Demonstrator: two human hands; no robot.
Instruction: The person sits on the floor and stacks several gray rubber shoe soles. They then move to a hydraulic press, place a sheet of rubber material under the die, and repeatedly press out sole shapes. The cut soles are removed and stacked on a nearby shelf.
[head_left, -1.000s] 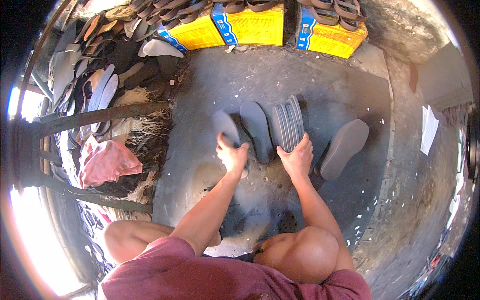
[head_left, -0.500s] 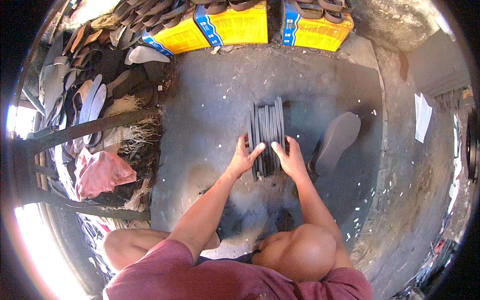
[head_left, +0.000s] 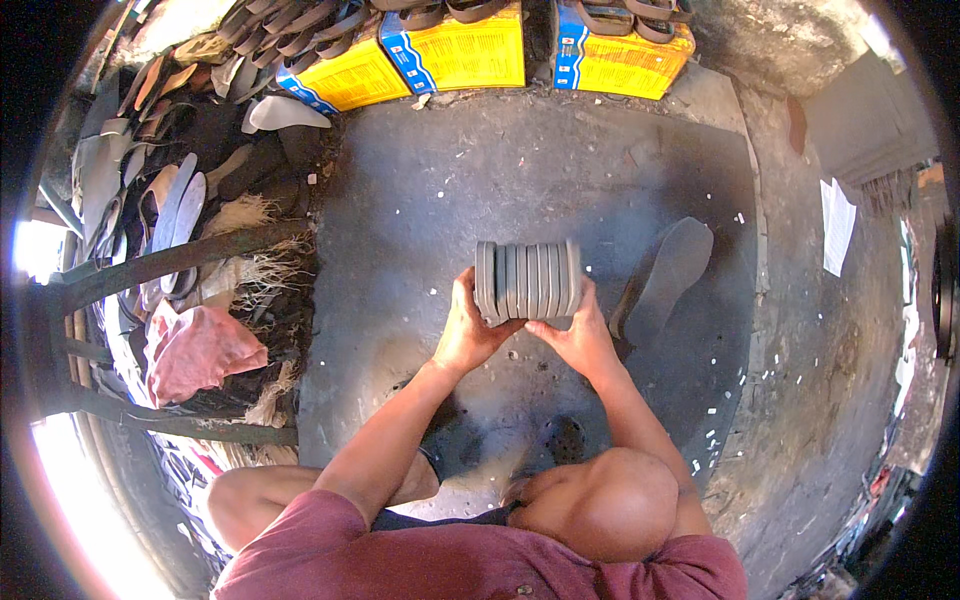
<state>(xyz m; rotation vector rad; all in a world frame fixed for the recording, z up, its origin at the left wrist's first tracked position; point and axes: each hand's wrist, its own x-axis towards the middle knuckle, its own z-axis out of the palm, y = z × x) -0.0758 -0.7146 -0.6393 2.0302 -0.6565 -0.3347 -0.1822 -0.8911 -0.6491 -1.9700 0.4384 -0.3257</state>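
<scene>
A stack of grey shoe soles [head_left: 530,282], several pressed side by side, is held up in front of me with their rounded ends showing. My left hand [head_left: 468,332] grips the stack's left side, its thumb underneath near the middle. On the right side, my right hand [head_left: 577,340] is closed round the stack in the same way, the two thumbs close together. Some of the fingers are hidden behind the soles. To the right of the stack, a single large grey sole [head_left: 672,272] lies on the dark floor mat [head_left: 400,220].
Yellow and blue boxes [head_left: 465,55] carrying dark sandals [head_left: 330,30] line the far side. Sole pieces and scraps [head_left: 185,200] are heaped at left, behind a wooden frame [head_left: 190,258] with a pink cloth [head_left: 205,350]. White paper [head_left: 838,228] lies at right.
Both hands have tipped the stack from lying lengthwise away from me to end-on, with its rounded ends now facing up. The thumbs have shifted from on top to beneath it.
</scene>
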